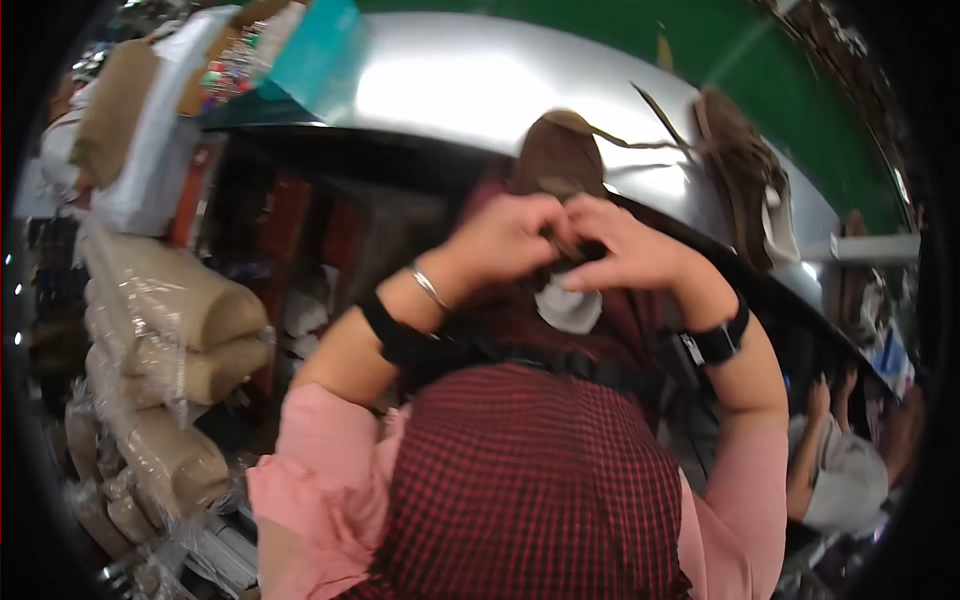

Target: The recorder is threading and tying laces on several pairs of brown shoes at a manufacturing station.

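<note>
A brown shoe (pixel 558 158) rests against the near edge of the metal table, its toe end away from me. Its pale inside or lining (pixel 568 308) shows below my hands. My left hand (pixel 510 235) has its fingers curled in at the middle of the shoe. From the other side my right hand (pixel 625 243) pinches the same spot, its thumb over the opening. The fingertips almost meet, and blur hides the exact part between them. A thin brown strip (pixel 640 146), like a lace, trails rightward over the table.
More brown shoes (pixel 735 175) stand on the metal table (pixel 440 75) to the right, beside a green surface (pixel 820 130). Plastic-wrapped beige bundles (pixel 185 300) are stacked at left. A teal box (pixel 315 50) sits at the upper left. Another person's arms (pixel 822 400) show far right.
</note>
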`<state>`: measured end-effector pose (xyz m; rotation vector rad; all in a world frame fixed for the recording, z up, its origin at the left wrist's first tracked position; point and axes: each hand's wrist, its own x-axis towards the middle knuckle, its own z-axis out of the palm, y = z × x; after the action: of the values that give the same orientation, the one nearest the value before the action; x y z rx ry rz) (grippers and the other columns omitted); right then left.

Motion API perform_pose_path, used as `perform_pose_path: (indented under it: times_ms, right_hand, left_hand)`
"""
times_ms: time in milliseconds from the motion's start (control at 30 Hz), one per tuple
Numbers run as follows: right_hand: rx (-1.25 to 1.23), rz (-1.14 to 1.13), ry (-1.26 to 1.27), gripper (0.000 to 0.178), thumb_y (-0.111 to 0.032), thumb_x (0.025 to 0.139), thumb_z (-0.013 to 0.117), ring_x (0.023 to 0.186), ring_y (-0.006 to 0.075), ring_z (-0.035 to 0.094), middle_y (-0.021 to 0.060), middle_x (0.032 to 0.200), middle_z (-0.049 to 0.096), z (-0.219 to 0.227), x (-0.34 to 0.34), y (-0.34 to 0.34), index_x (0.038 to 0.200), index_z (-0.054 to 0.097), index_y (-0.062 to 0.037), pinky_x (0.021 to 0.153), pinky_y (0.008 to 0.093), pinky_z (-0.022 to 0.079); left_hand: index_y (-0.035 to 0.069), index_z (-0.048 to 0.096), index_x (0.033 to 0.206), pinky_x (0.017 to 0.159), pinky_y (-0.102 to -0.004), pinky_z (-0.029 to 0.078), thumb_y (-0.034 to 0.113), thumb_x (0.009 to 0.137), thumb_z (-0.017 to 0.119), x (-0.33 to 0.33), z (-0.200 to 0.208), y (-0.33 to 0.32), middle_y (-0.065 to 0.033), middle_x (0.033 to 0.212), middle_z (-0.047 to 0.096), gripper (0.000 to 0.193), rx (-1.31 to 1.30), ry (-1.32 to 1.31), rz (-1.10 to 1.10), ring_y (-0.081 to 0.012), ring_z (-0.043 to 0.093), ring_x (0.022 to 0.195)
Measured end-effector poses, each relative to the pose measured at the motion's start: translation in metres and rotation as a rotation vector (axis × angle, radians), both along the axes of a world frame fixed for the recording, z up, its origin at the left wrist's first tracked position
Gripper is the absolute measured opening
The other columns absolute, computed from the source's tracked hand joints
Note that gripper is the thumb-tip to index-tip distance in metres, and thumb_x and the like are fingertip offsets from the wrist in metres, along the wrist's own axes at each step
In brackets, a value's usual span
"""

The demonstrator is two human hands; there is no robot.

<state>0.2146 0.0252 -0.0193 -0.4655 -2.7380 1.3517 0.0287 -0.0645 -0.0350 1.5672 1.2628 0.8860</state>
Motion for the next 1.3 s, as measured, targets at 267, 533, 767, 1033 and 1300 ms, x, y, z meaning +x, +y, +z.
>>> perform_pose_path:
  times_ms: [267, 533, 767, 1033, 1300]
  right_hand:
    - [-0.033, -0.299, 0.088, 0.026, -0.025, 0.068, 0.072, 0.09, 0.0258, 0.057, 0.006, 0.096, 0.058, -0.025, 0.013, -0.012, 0.082, 0.064, -0.0041, 0.076, 0.0379, 0.042]
    - [-0.07, -0.215, 0.036, 0.016, -0.01, 0.074, 0.066, 0.087, 0.0223, 0.054, 0.007, 0.094, 0.054, -0.017, 0.012, -0.013, 0.081, 0.059, 0.0021, 0.076, 0.0321, 0.045]
    - [0.042, -0.265, 0.108, 0.02, -0.009, 0.072, 0.061, 0.089, 0.0256, 0.056, 0.0101, 0.097, 0.055, -0.028, 0.011, -0.013, 0.088, 0.059, 0.0025, 0.078, 0.0348, 0.046]
    - [0.16, -0.259, 0.027, 0.021, -0.018, 0.073, 0.06, 0.095, 0.0301, 0.057, 0.0087, 0.099, 0.058, -0.017, 0.01, -0.012, 0.087, 0.063, -0.0025, 0.076, 0.0401, 0.045]
    - [0.066, -0.233, 0.081, 0.021, -0.015, 0.07, 0.059, 0.092, 0.0293, 0.058, 0.0097, 0.099, 0.059, -0.023, 0.009, -0.008, 0.085, 0.064, -0.0016, 0.076, 0.0415, 0.046]
  left_hand:
    - [0.001, 0.059, 0.089, 0.064, -0.024, 0.046, 0.0, 0.075, 0.062, 0.017, 0.0, -0.001, -0.0032, 0.077, 0.059, 0.015, 0.015, 0.07, 0.058, -0.0094, 0.054, 0.071]
    - [0.005, 0.061, 0.079, 0.052, -0.0291, 0.047, 0.013, 0.073, 0.073, 0.019, 0.02, -0.033, -0.0096, 0.071, 0.058, 0.015, 0.542, 0.453, 0.061, -0.0197, 0.056, 0.057]
    - [0.008, 0.054, 0.062, 0.046, -0.0338, 0.047, 0.019, 0.071, 0.068, 0.042, -0.006, -0.021, -0.0066, 0.06, 0.056, 0.02, 0.56, 0.946, 0.031, -0.0235, 0.059, 0.054]
    - [0.008, 0.058, 0.065, 0.052, -0.0373, 0.048, 0.019, 0.072, 0.068, 0.021, 0.018, -0.028, -0.0091, 0.065, 0.057, 0.017, 0.318, 0.781, 0.019, -0.0277, 0.059, 0.058]
    - [0.008, 0.056, 0.07, 0.049, -0.0332, 0.047, 0.02, 0.068, 0.072, 0.038, 0.0, -0.015, -0.0059, 0.065, 0.054, 0.02, 0.488, 0.815, 0.06, -0.0238, 0.058, 0.057]
